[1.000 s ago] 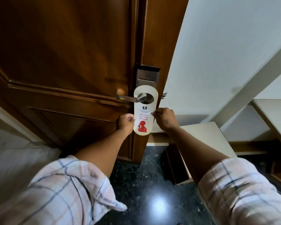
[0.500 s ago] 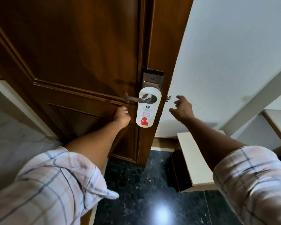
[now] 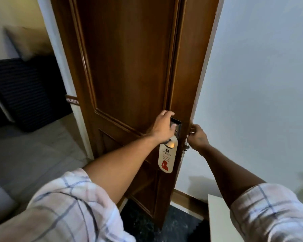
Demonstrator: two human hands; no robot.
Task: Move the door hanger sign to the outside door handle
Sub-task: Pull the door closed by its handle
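The white card door hanger sign [image 3: 167, 157] hangs on a handle, apparently done; left hand [image 3: 162, 127] spread on the brown wooden door [image 3: 129, 67], right hand [image 3: 197, 137] curled round its edge.

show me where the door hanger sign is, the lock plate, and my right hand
door hanger sign [image 3: 166, 158]: head view, middle of the white card.
lock plate [image 3: 177, 125]: head view, metal face beside the left hand's fingers.
right hand [image 3: 197, 137]: head view, back of the hand.

sign [image 3: 166, 158] hanging on door [image 3: 129, 67] below left hand [image 3: 162, 127], right hand [image 3: 197, 138] at door's edge
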